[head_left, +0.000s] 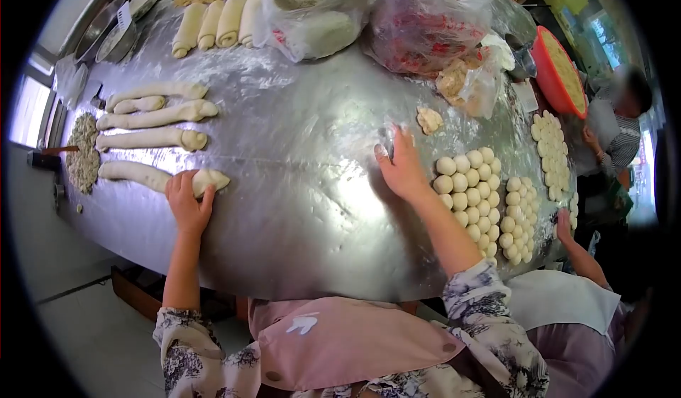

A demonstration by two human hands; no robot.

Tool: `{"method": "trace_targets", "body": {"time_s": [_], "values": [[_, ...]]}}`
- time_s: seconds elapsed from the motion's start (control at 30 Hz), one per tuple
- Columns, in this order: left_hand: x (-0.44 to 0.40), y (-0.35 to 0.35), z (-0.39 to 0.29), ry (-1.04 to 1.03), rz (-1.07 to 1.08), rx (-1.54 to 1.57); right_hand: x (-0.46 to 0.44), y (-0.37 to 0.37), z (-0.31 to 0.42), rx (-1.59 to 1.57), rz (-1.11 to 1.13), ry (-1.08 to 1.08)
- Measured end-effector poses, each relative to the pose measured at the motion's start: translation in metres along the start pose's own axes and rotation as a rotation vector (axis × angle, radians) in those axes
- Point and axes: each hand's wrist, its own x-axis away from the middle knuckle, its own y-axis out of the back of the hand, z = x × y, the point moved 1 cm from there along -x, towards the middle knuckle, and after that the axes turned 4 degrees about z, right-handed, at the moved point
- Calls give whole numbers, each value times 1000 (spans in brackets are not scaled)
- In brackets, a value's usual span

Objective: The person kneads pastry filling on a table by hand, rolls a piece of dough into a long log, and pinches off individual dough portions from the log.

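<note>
My left hand [186, 203] is closed around the nearest dough rope [142, 172], close to its right end, which sticks out past my fingers. Behind it lie more dough ropes [150, 139], stacked in roughly parallel rows across the steel table [298, 213]. My right hand [406, 165] is open, fingers apart and holding nothing, at the middle right of the table. Just beyond its fingertips sits a small rough lump of dough [429, 120]. To the right of my forearm are rows of round dough balls [460, 184].
Thick dough rolls [228, 20] and plastic bags [429, 22] stand at the back. A heap of crumbly filling [84, 153] lies at the left edge. On the right are a red basin [557, 72], flattened dough pieces [550, 150], a co-worker's hand [564, 225] and another person [617, 128].
</note>
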Motion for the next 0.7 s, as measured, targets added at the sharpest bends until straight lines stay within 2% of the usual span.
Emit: {"method": "trace_targets", "body": {"time_s": [0.13,0.2,0.23,0.3,0.37,0.43,0.5,0.57,0.63,0.67,0.7], "values": [[-1,3,-3,8,-22,33,2,-52,43,260,-105,-187],[-2,2,-2,-4,-41,36,-19,-69,85,194,-118,-145],[-2,2,-1,-1,-41,38,-30,-86,99,291,-109,-132],[0,2,0,-3,-46,30,-35,-111,128,314,-113,167],[0,4,1,4,-33,40,-3,-114,161,161,193,382],[0,4,0,14,-18,53,44,-121,166,127,328,648],[0,3,0,16,-15,51,88,-113,146,58,443,825],[-1,3,1,18,-12,51,100,-80,116,90,626,686],[-1,3,1,29,-15,55,84,-43,87,299,639,423],[-2,2,0,35,-14,52,72,-36,70,468,470,328],[-3,3,0,37,-10,47,49,-26,59,507,403,202]]}}
